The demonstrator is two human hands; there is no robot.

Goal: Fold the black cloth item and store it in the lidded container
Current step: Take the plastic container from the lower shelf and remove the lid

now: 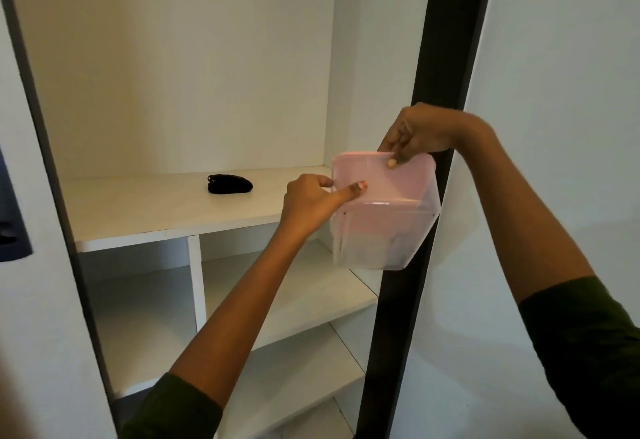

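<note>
A small folded black cloth (229,184) lies on the white upper shelf (145,210), left of my hands. I hold a translucent plastic container (384,234) with a pink lid (381,179) in the air at the shelf's right end. My left hand (313,201) grips the lid's near left corner, thumb on the edge and a finger pressed on top. My right hand (414,134) pinches the lid's far right edge from above. The lid sits on the container; I cannot make out what is inside.
A dark vertical cabinet post (433,58) stands right behind the container. Lower white shelves (294,293) with a divider (197,283) sit below. A dark garment (10,217) hangs at the far left edge. A pale wall fills the right side.
</note>
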